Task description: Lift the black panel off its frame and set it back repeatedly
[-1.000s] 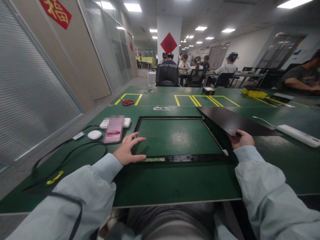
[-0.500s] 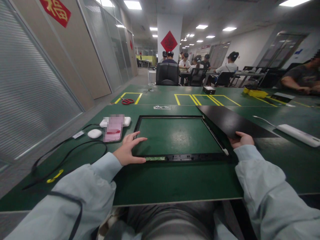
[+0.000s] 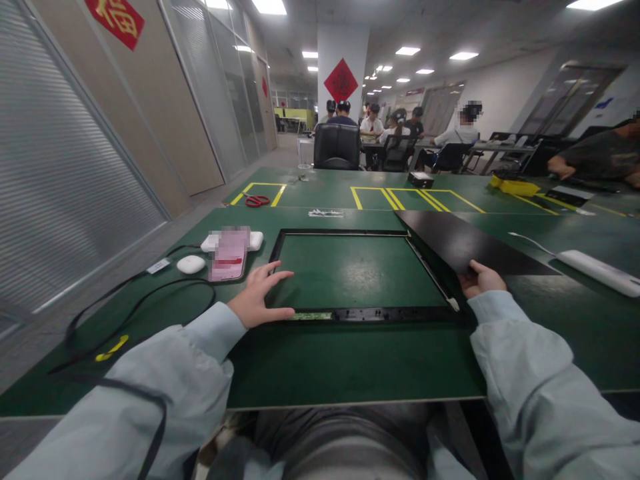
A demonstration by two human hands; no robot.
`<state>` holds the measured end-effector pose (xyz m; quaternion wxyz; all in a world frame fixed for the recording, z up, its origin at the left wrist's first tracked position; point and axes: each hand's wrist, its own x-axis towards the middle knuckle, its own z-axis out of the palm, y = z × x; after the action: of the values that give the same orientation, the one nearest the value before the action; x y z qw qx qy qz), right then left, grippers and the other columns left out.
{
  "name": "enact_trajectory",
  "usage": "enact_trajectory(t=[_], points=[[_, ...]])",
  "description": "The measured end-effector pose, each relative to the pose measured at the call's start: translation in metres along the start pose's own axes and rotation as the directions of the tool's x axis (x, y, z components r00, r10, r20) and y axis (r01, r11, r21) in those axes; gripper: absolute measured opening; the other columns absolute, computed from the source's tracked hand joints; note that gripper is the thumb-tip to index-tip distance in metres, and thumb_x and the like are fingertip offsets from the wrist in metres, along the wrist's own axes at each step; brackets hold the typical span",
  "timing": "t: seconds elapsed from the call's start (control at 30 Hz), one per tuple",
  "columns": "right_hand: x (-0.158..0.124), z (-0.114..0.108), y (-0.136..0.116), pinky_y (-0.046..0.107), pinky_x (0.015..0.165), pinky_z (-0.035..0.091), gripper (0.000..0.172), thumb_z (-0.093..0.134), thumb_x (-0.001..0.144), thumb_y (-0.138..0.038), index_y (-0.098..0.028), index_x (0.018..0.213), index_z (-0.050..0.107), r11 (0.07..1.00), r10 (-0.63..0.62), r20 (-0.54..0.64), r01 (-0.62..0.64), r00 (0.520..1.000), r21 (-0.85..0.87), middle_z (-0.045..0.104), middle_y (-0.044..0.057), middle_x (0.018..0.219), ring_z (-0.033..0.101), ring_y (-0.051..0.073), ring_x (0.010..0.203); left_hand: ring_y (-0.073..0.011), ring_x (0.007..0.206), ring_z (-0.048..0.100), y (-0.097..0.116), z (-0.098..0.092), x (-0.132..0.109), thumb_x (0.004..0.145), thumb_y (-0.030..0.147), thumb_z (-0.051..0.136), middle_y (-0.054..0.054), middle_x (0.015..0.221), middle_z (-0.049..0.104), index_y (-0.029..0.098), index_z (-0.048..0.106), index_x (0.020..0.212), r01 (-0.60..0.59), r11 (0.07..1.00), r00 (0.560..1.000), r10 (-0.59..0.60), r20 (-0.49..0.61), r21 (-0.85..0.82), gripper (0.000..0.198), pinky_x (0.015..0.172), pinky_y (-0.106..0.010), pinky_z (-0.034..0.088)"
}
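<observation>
On the near middle of the green table (image 3: 360, 373), a hollow black frame (image 3: 400, 314) is laid flat, with a green circuit strip (image 3: 320, 316) set into the left part of its near bar. To the right of the frame, a black panel (image 3: 465, 240) is held by the right hand (image 3: 483, 280): its near edge is pinched, thumb on top, with the other fingers mostly hidden beneath. The panel appears tilted; whether its far edge is rested on the table cannot be told.

At the frame's near left corner, the left hand (image 3: 259, 297) is placed with fingers spread well apart, the thumb along the near bar and the other fingers towards the left bar. Nothing is gripped by it; how firmly the frame is pressed cannot be judged.

Step in hand, as judged: the panel is handled beside the frame while the frame is steadied. For any further move of the panel, a firm pinch and a level lift seem called for, with clearance given to the pale piece (image 3: 454, 305) at the frame's near right corner.
</observation>
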<state>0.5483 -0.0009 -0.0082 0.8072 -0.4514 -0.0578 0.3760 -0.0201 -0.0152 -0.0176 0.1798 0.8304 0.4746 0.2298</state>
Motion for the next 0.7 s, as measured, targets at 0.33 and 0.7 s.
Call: enact_trajectory(t=[0.33,0.7], points=[[-0.009,0.006,0.002,0.020,0.046,0.060,0.028,0.066,0.092,0.003,-0.023,0.083,0.067,0.982,0.067,-0.019,-0.069,0.998,-0.175,0.070,-0.002,0.067,0.067,0.014,0.051,-0.0536,0.166,0.041,0.000,0.000,0.001,0.083,0.077,0.087,-0.021,0.181,0.047,0.031,0.070,0.159,0.007,1.000,1.000,-0.007,-0.004,0.009,0.090,0.135,-0.076,0.034],[-0.020,0.004,0.005,0.032,0.046,0.065,0.029,0.072,0.076,0.006,-0.021,0.087,0.074,0.949,0.192,0.143,-0.147,0.971,-0.280,0.075,0.003,0.069,0.072,0.022,0.054,-0.0533,0.168,0.039,-0.001,0.001,0.001,0.084,0.082,0.085,-0.022,0.181,0.047,0.029,0.070,0.160,0.003,1.000,1.000,-0.003,0.002,0.003,0.094,0.137,-0.075,0.031]])
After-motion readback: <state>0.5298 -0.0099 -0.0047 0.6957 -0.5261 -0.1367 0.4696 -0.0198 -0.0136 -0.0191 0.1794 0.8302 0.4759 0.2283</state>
